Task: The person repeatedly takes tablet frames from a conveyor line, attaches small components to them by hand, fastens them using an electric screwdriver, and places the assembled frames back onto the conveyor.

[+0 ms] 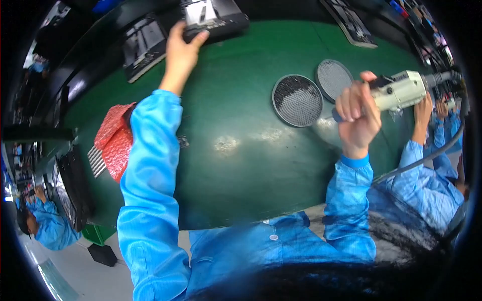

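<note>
An assembly workshop: the right hand [359, 113] holds a corded power tool [401, 94], a round tray [294, 124] of small parts lies just left of it, and a blue-coated co-worker [427, 185] sits to its right.

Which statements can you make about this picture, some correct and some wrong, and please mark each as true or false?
1. The right hand holds a cream-coloured power tool. True.
2. The left hand touches the red packaging. False: the left hand touches a black device at the far side of the table.
3. Two round dishes stand on the green table. True.
4. The round dishes are left of the red packaging. False: they are to its right.
5. The person's sleeves are blue. True.
</note>
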### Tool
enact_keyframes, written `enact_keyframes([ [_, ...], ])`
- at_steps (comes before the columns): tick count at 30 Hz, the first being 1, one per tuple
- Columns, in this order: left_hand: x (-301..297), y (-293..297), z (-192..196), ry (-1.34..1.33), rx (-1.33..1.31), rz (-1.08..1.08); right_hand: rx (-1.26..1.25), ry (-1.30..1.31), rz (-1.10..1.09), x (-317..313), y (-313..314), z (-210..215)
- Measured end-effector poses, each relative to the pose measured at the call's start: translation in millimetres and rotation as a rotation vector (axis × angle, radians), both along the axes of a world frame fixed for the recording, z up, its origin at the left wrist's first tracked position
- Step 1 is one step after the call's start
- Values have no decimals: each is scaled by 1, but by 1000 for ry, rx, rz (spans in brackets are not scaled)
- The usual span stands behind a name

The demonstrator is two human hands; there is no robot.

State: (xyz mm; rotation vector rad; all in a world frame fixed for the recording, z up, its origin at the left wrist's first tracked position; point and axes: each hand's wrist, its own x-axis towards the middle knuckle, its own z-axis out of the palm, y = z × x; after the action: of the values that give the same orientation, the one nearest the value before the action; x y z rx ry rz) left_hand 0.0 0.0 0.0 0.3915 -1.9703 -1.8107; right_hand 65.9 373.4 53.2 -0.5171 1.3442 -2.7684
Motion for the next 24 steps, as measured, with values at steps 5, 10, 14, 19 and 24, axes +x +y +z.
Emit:
enact_keyframes([
  [5,-7,-7,-5,-75,595,-134,65,66,-118,-4,-22,-14],
  [10,103,49,23,-91,503,-241,88,48,-115,-3,-15,-30],
  [14,212,76,37,-277,354,-88,127,6,-134,-4,-19,-31],
  [19,276,100,23,-426,437,-52,183,-32,-90,-6,-21,-36],
  [24,280,108,20,-512,276,-93,168,-23,-89,-10,-21,-42],
])
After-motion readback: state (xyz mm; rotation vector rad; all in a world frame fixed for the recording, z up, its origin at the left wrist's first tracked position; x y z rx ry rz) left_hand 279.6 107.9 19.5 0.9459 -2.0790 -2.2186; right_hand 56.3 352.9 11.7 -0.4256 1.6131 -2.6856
